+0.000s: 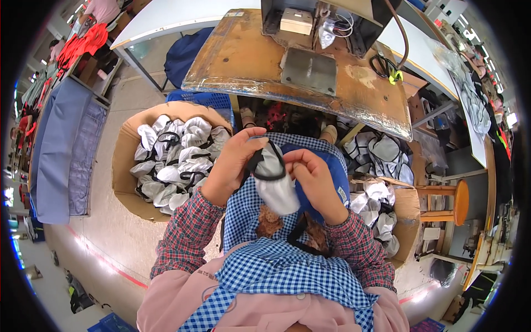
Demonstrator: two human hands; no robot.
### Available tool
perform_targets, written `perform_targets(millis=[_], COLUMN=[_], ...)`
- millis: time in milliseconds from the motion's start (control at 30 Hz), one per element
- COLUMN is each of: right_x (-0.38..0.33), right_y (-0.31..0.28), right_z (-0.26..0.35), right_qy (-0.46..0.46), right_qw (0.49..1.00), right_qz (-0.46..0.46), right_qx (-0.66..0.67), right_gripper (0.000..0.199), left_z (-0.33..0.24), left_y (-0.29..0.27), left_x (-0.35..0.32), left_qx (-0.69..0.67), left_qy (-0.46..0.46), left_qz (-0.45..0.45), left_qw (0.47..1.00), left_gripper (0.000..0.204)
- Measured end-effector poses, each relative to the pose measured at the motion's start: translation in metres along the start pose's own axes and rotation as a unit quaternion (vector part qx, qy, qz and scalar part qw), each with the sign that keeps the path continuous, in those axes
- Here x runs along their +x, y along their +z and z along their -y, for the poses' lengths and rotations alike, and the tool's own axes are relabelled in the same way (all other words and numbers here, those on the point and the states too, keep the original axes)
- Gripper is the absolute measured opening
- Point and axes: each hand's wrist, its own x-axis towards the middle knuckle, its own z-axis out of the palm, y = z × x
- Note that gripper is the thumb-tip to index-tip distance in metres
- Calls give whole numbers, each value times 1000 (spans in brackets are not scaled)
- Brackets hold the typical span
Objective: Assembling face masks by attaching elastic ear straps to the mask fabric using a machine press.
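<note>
Above my lap I hold a small white and grey fabric pouch with black edging [278, 195]. My left hand [237, 160] pinches its black-trimmed upper end between thumb and fingers. At its right side, the fingers of my right hand [314, 178] are closed on the black edging. The rounded white part of the pouch hangs down below both hands. A large cardboard box [126, 185] to the left holds many similar white and grey pieces [180, 160] with black trim. To the right, another cardboard box [408, 218] has more such pieces [379, 213].
A worn wooden workbench [243, 61] stands in front, with a metal plate [310, 71] and a machine on top. Black-handled scissors [383, 65] lie at its right. Further pieces [381, 152] are heaped under the bench. A wooden stool [460, 202] stands at right.
</note>
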Motion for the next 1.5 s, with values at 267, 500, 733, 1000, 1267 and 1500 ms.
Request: perform_targets(millis=[267,500,733,1000,1267,1500], right_x=[-16,-19,-19,-20,-23,-20], right_y=[2,-7,-23,-28,-44,-30], right_z=[37,25,25,1,55,83], right_qy=[-179,-269,-8,99,-158,-324], right_qw=[962,816,999,950,981,792], right_qz=[-64,-34,25,115,-34,170], right_qx=[-195,-510,-30,273,-110,-488], right_gripper=[26,41,36,25,24,33], left_z=[15,14,6,2,-9,-9], left_y=[-6,6,9,0,4,4], left_x=[0,-10,-21,-18,-24,-19], left_qx=[139,169,531,-28,148,158], left_qy=[78,40,250,-77,-61,-87], left_qz=[-9,44,99,231,192,250], left_qw=[987,984,803,970,968,951], left_gripper=[21,24,21,22,18,21])
